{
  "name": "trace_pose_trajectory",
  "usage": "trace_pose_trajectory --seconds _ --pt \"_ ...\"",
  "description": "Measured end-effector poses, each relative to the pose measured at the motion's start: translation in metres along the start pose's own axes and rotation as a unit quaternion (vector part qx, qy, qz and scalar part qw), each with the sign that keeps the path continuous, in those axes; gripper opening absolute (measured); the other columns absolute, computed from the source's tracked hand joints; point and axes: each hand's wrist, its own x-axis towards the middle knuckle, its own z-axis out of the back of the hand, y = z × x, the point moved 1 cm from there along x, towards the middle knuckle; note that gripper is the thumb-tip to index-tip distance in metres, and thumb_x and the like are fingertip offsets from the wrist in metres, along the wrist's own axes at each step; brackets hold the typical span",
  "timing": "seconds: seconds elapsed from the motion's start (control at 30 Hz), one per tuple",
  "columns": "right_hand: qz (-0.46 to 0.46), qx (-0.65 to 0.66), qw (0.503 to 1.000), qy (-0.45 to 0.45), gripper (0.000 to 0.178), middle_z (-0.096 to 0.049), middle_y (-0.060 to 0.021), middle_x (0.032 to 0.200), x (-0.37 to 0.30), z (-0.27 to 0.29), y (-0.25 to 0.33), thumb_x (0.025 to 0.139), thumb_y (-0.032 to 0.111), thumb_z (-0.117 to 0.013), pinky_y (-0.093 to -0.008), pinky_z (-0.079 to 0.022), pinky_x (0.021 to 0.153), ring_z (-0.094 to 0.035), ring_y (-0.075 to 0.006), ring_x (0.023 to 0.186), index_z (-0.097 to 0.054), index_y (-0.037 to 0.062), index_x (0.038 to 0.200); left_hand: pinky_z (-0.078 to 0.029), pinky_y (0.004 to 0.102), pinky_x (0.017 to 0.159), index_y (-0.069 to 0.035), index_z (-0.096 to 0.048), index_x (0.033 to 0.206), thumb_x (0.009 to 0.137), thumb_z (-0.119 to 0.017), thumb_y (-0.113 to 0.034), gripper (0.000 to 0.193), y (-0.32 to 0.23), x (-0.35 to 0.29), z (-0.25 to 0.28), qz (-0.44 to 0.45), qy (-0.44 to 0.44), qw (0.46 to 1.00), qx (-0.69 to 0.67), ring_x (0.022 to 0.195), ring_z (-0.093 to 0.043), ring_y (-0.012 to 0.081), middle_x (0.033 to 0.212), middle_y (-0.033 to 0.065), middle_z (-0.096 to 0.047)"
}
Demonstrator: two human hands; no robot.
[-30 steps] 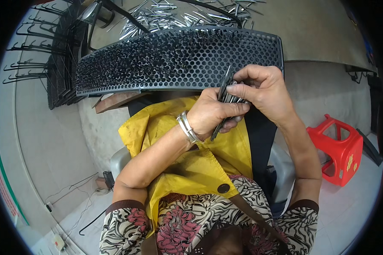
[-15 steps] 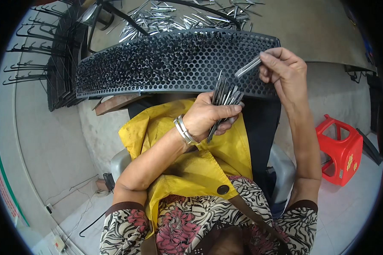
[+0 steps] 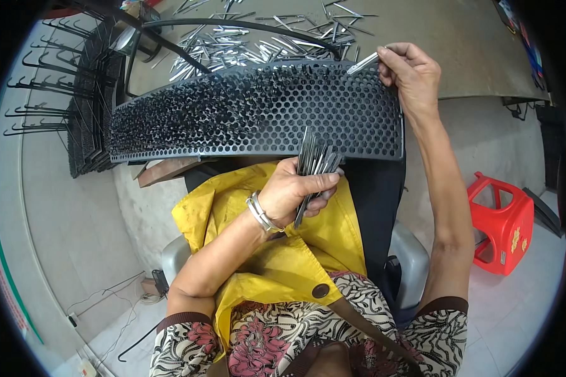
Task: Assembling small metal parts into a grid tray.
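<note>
My left hand (image 3: 295,193), with silver bangles at its wrist, is closed round a bundle of slim metal pieces (image 3: 316,158) over my yellow apron (image 3: 245,188). The pieces stand up in a fan from the fist; their exact kind does not show. Above the right end of a curved black perforated rack (image 3: 333,119), my right hand (image 3: 412,72) pinches a slim silver metal piece (image 3: 363,63) between thumb and fingertips. Its free end points left and down. Dark pieces crowd the rack's left and middle holes, while many holes toward the right show open.
Behind the rack, loose silver pieces (image 3: 226,53) lie scattered on the table (image 3: 440,38). A black bar frame (image 3: 245,24) arches above them. Hooked black racks (image 3: 85,107) hang at the left. A red plastic stool (image 3: 506,223) stands at the right.
My right hand has moved up and away with its metal piece, from near the bundle to the rack's far edge. My left hand with the bundle appears slightly lower and further left.
</note>
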Motion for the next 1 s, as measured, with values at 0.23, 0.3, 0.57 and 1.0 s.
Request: trace_pose_trajectory --seconds 0.23,0.3,0.57,1.0 --pt "0.027 -0.095 0.994 0.036 0.006 -0.055 -0.0027 0.061 0.007 -0.004 -0.002 0.078 0.003 -0.061 -0.0165 -0.037 0.043 -0.048 -0.0052 0.049 -0.059 -0.0025 0.079 -0.030 0.0200 0.035 -0.001 -0.057 0.086 0.078 -0.062 -0.007 0.011 0.001 0.000 0.000 0.000 -0.007 1.000 -0.004 0.042 -0.042 0.0083 0.060 0.0036 -0.050" --pt "0.048 -0.127 0.990 0.045 0.006 -0.055 -0.0021 0.061 0.009 -0.002 -0.001 0.078 0.004 -0.061 -0.0162 -0.037 0.043 -0.048 -0.0047 0.049 -0.059 -0.0018 0.078 -0.030 0.0200 0.035 -0.001 -0.057 0.086 0.078 -0.062 -0.007 0.011 0.001 0.000 0.000 -0.001 -0.005 1.000 -0.004 0.042 -0.042 0.0083 0.060 0.0036 -0.050" --pt "0.100 -0.205 0.971 0.068 0.008 -0.054 0.0005 0.059 0.006 -0.005 0.005 0.079 0.008 -0.062 -0.0159 -0.037 0.043 -0.046 -0.0035 0.048 -0.059 -0.0006 0.079 -0.030 0.0202 0.035 -0.001 -0.057 0.086 0.078 -0.062 -0.008 0.011 0.002 0.000 0.001 0.000 -0.005 1.000 -0.010 0.042 -0.043 0.0082 0.061 0.0038 -0.051" --pt "0.322 -0.376 0.868 0.031 0.008 -0.056 -0.0125 0.061 -0.017 -0.032 0.006 0.073 0.003 -0.062 -0.0280 -0.041 0.048 -0.053 -0.0195 0.050 -0.059 -0.0035 0.074 -0.030 0.0198 0.035 -0.002 -0.056 0.084 0.078 -0.062 -0.008 0.011 0.001 -0.001 0.003 -0.001 -0.009 1.000 -0.012 0.042 -0.043 0.0081 0.061 0.0039 -0.051"
